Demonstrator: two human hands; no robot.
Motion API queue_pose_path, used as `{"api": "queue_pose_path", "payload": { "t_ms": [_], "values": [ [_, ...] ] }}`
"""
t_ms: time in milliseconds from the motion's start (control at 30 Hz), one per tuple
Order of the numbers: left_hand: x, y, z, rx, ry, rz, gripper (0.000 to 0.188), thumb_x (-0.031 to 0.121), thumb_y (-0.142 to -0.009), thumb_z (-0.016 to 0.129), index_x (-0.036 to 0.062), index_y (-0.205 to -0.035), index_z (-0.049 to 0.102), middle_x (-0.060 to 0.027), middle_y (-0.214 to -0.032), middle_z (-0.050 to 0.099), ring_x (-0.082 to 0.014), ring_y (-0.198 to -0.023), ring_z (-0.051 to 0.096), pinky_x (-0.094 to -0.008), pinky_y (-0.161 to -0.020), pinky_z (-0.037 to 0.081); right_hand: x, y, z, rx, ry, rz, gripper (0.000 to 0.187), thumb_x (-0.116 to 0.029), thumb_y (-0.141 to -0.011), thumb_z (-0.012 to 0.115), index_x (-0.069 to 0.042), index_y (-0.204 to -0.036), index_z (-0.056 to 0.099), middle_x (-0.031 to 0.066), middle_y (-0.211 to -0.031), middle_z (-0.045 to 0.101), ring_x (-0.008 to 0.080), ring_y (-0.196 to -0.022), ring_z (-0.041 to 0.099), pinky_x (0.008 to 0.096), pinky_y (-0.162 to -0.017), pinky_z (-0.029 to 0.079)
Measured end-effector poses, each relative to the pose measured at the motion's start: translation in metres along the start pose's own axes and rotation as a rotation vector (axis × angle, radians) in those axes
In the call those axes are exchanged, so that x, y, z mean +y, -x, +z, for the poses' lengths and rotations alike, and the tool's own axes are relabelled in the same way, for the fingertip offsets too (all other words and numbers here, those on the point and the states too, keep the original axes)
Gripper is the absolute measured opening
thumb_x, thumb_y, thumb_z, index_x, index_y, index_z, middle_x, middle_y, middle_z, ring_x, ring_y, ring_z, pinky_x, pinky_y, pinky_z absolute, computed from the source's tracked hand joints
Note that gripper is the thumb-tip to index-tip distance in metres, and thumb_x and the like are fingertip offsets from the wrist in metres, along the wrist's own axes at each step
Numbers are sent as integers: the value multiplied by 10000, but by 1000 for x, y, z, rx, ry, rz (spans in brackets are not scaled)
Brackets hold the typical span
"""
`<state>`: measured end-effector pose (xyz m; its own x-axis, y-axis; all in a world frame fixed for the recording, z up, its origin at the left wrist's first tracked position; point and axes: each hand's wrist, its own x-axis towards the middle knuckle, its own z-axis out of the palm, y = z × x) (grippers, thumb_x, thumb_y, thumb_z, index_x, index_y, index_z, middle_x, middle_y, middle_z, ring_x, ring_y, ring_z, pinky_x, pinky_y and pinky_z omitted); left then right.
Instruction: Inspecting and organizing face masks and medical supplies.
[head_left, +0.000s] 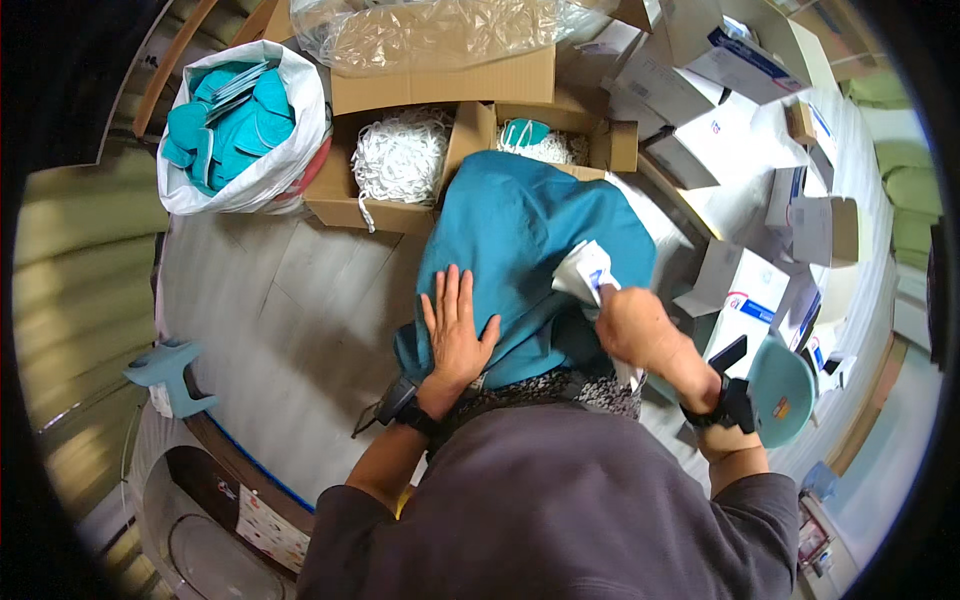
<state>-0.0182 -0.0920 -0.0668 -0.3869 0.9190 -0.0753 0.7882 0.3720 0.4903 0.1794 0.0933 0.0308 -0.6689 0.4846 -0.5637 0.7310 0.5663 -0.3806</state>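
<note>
A large teal cloth (520,250) lies bunched over the person's lap and the near edge of the table (290,300), reaching up to the cardboard boxes behind it. The left hand (456,330) rests flat on the cloth's lower left part, fingers spread and released, palm down. The right hand (632,325) is at the cloth's right edge, clenched around a small white packet with blue print (588,272), which stands up just above the knuckles and touches the cloth.

Behind the cloth, an open cardboard box (370,205) holds a heap of white elastic cords (402,155). Just beside it to the right, a second open box (610,145) holds more white cords with a teal mask (525,131) on top, as far as the bent view shows. At the far left, a white sack (275,175) is full of teal mask pieces (225,125). White cartons (740,290) are stacked to the right.
</note>
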Motion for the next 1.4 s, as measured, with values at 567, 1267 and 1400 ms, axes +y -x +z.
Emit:
{"api": "queue_pose_path", "payload": {
  "t_ms": [567, 1267, 1400],
  "values": [
    [4, -26, 33, -357, 1986, -770, 478, 209, -892, 565, -30, -1303, 518, -155, -1239, 618, -296, -1085, 620, -412, -975, 478, 16, -7, 45, 723, -804, 186, 377, -277, -867, 689, 1, -1118, 641, 177, -912, 713, 272, -802, 705, 365, -727, 548],
    [-26, 52, 7, -773, 1861, -1020, 488, 138, -842, 602, -51, -1286, 524, -179, -1187, 641, -295, -1058, 637, -402, -972, 494, 140, 144, 170, 532, -600, 605, 319, -252, -931, 644, 28, -786, 599, 87, -612, 558, 177, -531, 448, 360, -515, 396],
    [-18, 48, 4, -784, 1839, -979, 478, 98, -855, 587, -51, -1302, 508, -172, -1206, 626, -288, -1078, 628, -393, -969, 495, 131, 125, 208, 154, -254, 531, 325, -302, -854, 690, 16, -852, 624, 254, -866, 662, 428, -861, 656, 473, -722, 509]
  ]
}}
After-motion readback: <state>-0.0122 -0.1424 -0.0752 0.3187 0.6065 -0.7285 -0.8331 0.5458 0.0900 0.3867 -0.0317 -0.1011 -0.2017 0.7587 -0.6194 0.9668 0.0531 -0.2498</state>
